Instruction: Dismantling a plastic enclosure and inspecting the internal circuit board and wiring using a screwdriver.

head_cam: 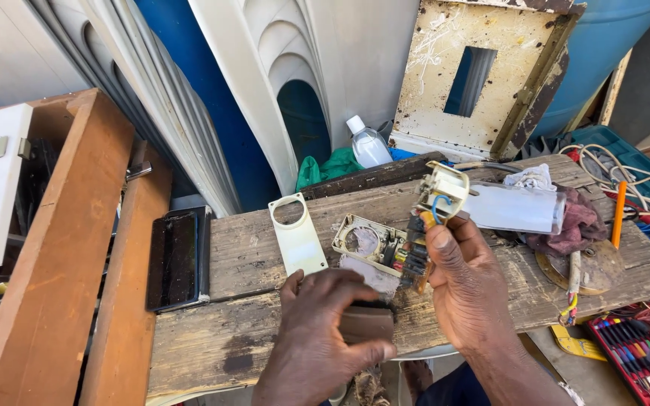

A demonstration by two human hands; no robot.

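Weathered wooden bench (265,248): your right hand (469,289) gripped a cream socket (439,188) with wired terminals, raised above it; your left hand (317,331) pinched a brown block (366,325) at its front edge.

One head-worn view only, looking steeply down and forward over a weathered wooden bench (265,263), close in. The left hand (325,331) and right hand (468,286) sit low at 6 o'clock, near the lens. White panels (280,75) lean at 12 o'clock; a wooden frame (62,240) runs off at 9 o'clock.
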